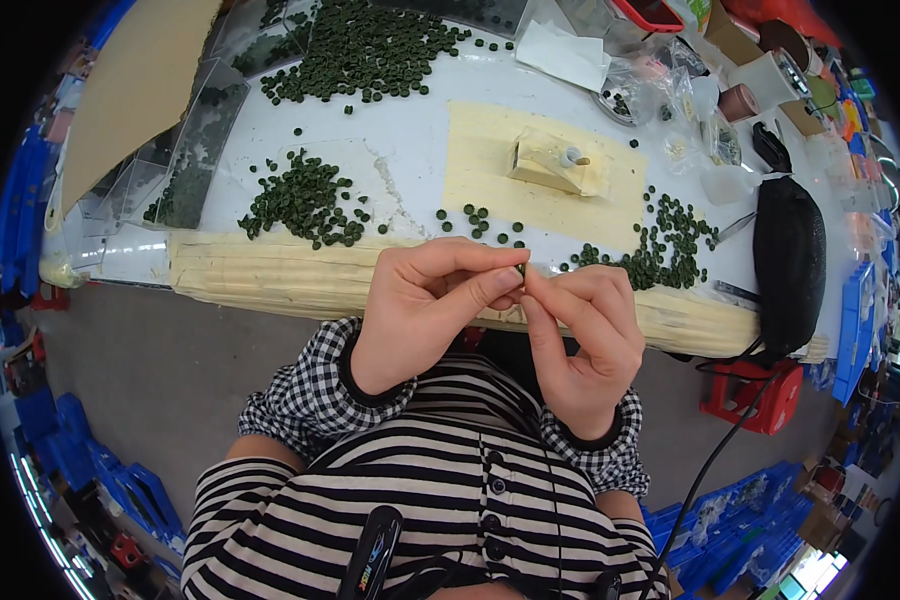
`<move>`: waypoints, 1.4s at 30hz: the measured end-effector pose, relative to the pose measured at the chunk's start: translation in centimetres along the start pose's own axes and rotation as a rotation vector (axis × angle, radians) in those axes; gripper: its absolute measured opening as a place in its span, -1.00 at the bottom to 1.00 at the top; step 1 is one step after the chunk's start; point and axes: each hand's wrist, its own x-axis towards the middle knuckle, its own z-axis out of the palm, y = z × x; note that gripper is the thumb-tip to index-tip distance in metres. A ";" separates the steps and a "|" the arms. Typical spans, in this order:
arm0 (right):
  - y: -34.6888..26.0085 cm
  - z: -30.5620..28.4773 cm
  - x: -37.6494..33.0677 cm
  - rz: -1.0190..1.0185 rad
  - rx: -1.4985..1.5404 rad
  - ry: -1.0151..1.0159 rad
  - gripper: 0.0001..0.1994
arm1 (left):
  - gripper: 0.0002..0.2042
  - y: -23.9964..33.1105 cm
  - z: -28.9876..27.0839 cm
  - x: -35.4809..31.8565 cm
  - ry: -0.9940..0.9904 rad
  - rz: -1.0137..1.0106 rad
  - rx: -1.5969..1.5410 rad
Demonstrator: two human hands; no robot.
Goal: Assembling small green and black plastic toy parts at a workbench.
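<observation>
Two hands meet just off the table's [410, 150] near edge: the left hand [425, 305] and right hand [585, 335] pinch one small dark green disc [522, 269] between their fingertips. It is tiny, round and mostly hidden. Three heaps of green discs [305, 200], too many to count, lie on the table, besides one cream block [550, 160].

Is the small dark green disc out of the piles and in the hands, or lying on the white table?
In the hands: the small dark green disc is pinched between fingertips of the left hand and right hand, above the white table edge.
</observation>
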 end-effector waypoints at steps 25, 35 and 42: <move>0.2 -0.6 -0.5 -0.069 -0.034 -0.043 -0.68 | -0.82 0.9 -0.8 0.6 -0.088 0.363 0.502; 0.4 -0.3 -0.8 0.075 0.145 -0.038 -0.68 | -0.80 0.7 -0.7 0.6 -0.079 0.151 0.123; 0.4 -0.3 -0.8 0.064 0.152 -0.036 -0.66 | -0.81 0.3 -0.8 0.5 -0.096 0.115 0.031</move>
